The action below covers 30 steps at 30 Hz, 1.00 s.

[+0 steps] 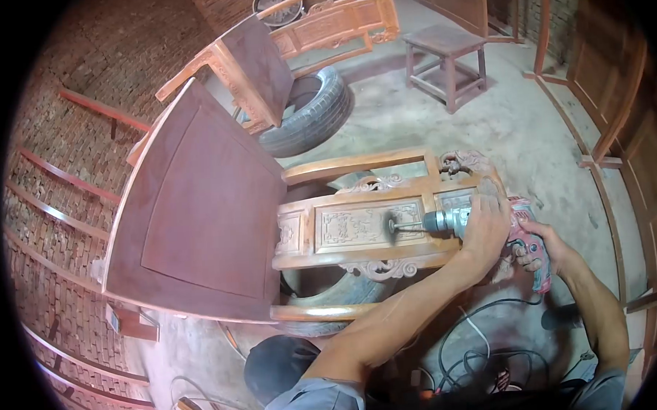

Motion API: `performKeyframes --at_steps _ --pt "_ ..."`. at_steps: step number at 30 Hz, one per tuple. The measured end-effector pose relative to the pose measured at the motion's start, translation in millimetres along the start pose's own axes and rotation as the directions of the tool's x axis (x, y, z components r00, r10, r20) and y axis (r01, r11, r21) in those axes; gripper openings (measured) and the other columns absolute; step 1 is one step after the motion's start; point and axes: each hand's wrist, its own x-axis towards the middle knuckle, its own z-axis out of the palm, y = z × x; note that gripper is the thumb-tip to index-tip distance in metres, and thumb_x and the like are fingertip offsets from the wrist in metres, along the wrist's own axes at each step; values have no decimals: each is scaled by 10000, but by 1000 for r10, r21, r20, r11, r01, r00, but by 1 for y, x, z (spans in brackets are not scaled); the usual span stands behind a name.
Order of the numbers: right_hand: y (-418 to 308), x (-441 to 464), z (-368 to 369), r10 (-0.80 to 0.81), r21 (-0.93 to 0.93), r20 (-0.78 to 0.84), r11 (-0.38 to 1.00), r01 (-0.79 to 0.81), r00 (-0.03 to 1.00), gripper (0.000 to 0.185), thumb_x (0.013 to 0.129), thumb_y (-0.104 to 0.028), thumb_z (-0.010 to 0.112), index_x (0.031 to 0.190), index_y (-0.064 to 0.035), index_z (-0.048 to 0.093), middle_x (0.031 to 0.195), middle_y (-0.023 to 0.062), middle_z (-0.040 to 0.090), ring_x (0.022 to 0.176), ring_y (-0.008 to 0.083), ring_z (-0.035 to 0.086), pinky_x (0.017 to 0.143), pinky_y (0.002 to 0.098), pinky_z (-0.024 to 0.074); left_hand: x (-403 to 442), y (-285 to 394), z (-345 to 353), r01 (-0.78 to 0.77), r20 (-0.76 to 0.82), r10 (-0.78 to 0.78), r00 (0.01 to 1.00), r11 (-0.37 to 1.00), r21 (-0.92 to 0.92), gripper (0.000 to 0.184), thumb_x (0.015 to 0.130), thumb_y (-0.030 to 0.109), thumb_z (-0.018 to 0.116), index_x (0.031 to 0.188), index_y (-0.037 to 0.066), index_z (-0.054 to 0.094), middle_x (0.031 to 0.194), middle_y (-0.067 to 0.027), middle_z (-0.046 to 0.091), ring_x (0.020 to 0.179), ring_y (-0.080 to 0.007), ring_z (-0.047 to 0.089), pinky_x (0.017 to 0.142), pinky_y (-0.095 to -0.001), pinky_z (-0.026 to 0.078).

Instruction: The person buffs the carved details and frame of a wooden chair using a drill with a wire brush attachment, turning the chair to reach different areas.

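Observation:
A red corded power drill (522, 229) lies across the back of a carved wooden chair. My left hand (487, 224) is wrapped over the front of the drill's body, just behind the chuck (439, 221). Around the pistol grip, my right hand (541, 247) is closed. From the chuck a thin shaft runs to a small dark round attachment (392, 228), blurred, over the carved panel (351, 224) of the chair back (309, 261). Whether it touches the wood I cannot tell. The chair lies tipped, its broad brown seat (204, 203) standing up on the left.
Tyres (317, 110) support the tipped chairs; another carved chair (335, 25) lies farther back. A small wooden stool (446, 49) stands behind. Cables (489, 355) coil near my right arm. Wooden frames (606, 105) line the right, a brick wall (73, 238) the left.

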Motion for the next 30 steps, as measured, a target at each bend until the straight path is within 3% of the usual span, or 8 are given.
performKeyframes --at_steps 6,10,12,16,17,23,26,30 --pt "0 8 -4 10 64 15 998 -11 1000 444 910 -495 633 935 -52 617 693 51 577 465 115 445 353 227 324 5 -1 7 1 -16 -1 1000 1000 7 423 747 164 669 1115 -17 563 989 -155 605 966 -277 568 879 -393 408" --pt "-3 5 -2 -35 -35 -21 999 34 999 481 919 -533 603 970 -54 617 685 38 569 490 110 466 350 216 316 5 -2 5 6 -23 -5 1000 999 39 426 756 164 668 1124 -22 560 1008 -158 610 982 -282 569 897 -396 406" --pt "1 11 -8 3 47 9 999 -4 1000 473 919 -532 604 975 -63 621 689 40 570 494 108 467 350 216 315 7 -3 1 -7 16 7 1000 1000 -22 420 775 166 652 1136 -30 564 1020 -164 616 995 -284 573 913 -399 405" --pt "-4 7 -13 -7 -23 19 1000 7 1000 470 918 -538 600 971 -71 622 696 42 573 490 106 462 351 218 306 6 4 5 13 45 -13 999 1000 7 396 816 168 614 1152 -37 571 1062 -185 619 1042 -292 574 935 -404 403" --pt "-5 3 -11 -6 -50 -5 999 6 1000 472 918 -540 600 967 -71 621 695 41 572 490 107 461 352 220 305 6 7 6 13 126 -10 992 1000 -20 375 838 169 590 1156 -28 576 1079 -190 616 1069 -292 568 960 -410 398" --pt "-4 3 -22 20 71 5 997 -20 1000 434 912 -486 645 949 -55 625 689 64 587 489 130 489 354 231 331 11 6 10 -4 -55 5 998 1000 18 402 839 176 592 1180 -36 573 1134 -219 627 1101 -320 564 1014 -437 386" --pt "-9 -5 -17 1 8 -24 1000 0 1000 436 910 -494 647 932 -60 617 688 58 581 492 127 486 356 229 329 14 15 0 29 213 -13 977 997 -73 417 841 173 588 1195 -47 566 1144 -232 625 1125 -342 558 1017 -453 387" --pt "-4 -2 -19 -26 40 -30 999 27 999 419 917 -493 638 929 -75 613 693 49 580 492 121 480 363 225 326 13 15 10 -22 31 22 999 1000 -12 388 851 174 581 1180 -31 569 1097 -215 631 1110 -344 568 1024 -464 388"
